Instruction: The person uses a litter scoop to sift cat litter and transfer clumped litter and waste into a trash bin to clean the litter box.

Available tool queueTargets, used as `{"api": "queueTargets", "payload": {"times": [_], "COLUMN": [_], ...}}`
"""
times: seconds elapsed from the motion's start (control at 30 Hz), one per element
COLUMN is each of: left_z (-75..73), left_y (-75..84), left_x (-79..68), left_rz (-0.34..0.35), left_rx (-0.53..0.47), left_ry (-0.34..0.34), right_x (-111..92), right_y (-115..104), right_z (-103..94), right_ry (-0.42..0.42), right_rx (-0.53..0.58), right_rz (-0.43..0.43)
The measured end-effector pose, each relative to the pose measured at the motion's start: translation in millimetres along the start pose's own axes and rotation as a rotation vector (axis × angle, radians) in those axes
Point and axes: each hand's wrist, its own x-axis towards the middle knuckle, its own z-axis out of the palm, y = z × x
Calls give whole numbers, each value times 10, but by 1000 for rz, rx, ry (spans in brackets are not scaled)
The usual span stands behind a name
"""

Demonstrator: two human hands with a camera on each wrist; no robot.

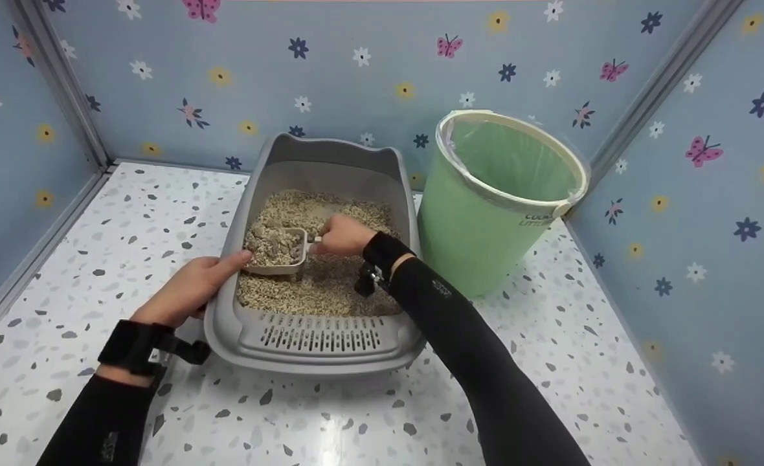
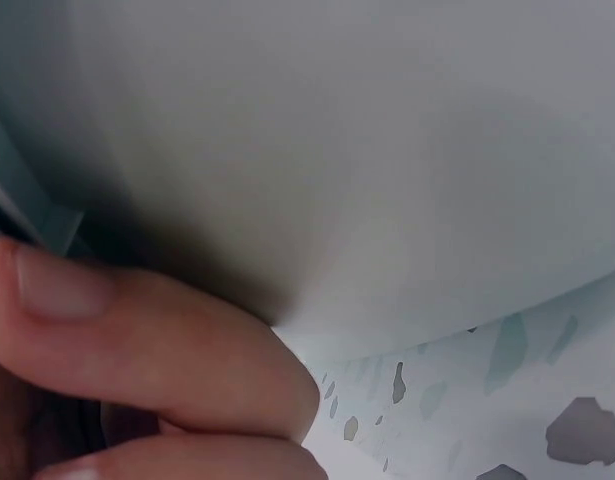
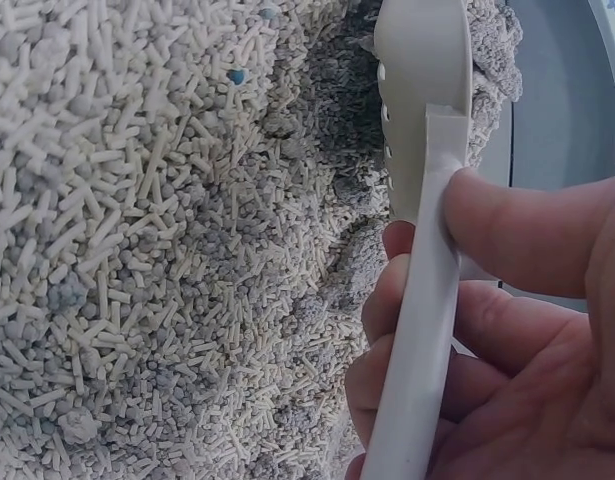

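A grey litter box (image 1: 228, 317) holds pellet litter (image 1: 330, 291). My right hand (image 1: 346, 235) grips the handle of a pale litter scoop (image 1: 296, 265), heaped with litter and clumps, near the box's left wall. The right wrist view shows the fingers wrapped round the white handle (image 3: 424, 330), and holes along the scoop's edge. My left hand (image 1: 191, 285) holds the box's left rim, thumb on top close to the scoop. From the left wrist camera, curled fingers (image 2: 177, 350) show beneath the rim, against the box's outer wall (image 2: 387, 200).
A green bin (image 1: 466, 233) lined with a clear bag stands right of the box, close against it. Blue flowered panels (image 1: 356, 84) enclose the back and both sides. The speckled white surface (image 1: 129, 226) lies under everything.
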Motion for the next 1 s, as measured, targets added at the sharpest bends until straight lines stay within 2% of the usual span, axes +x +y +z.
{"api": "queueTargets", "payload": {"times": [1.0], "left_z": [-11], "left_y": [-24], "left_x": [16], "left_rz": [-20], "left_rx": [-19], "left_ry": [-7], "right_x": [-36], "right_y": [-14], "right_z": [-37], "right_ry": [24], "right_rx": [58], "right_rz": [-17]}}
